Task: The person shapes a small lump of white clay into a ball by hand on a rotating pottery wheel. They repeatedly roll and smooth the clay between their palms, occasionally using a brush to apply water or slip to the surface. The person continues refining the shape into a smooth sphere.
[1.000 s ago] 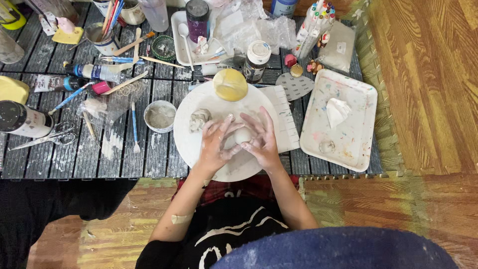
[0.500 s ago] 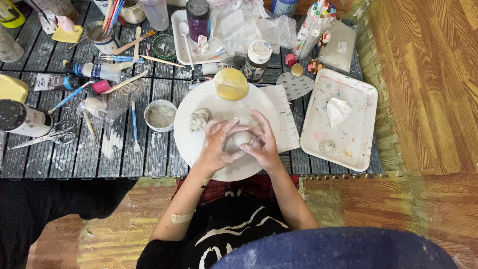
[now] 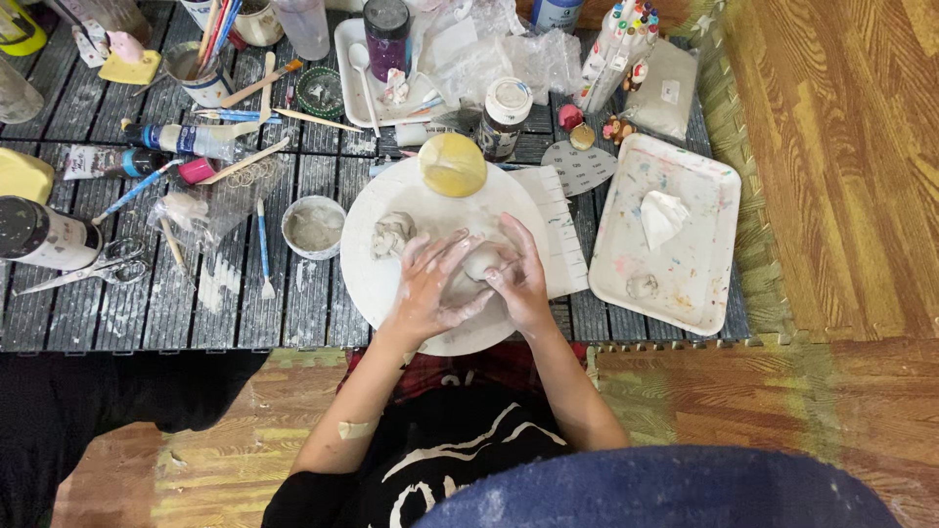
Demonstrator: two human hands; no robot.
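While the head view is looking straight down, the grey slatted tabletop is carrying items listed from left to right. At 9 o'clock, a dark can is lying on its side, with scissors resting just below it. A little right of these, a blue-handled tool is lying upright on the slats, and a small round cup of grey slurry is sitting just beside the white round board.

At centre, the white round board is bearing a crumpled lump of grey clay at its 10 o'clock and a yellow sponge at its 12 o'clock edge. The left hand is lying on the board with fingers spread and slightly curled, its fingertips touching the clay piece. The right hand is curling round the same clay piece from the 3 o'clock side, its grip pressing in on the clay. The clay piece is sitting between the two hands, near the board's middle, mostly covered by them.

At 3 o'clock, a white paint-flecked tray is holding a crumpled white tissue. At 12 o'clock, jars, brushes and plastic wrap are crowding the far edge.
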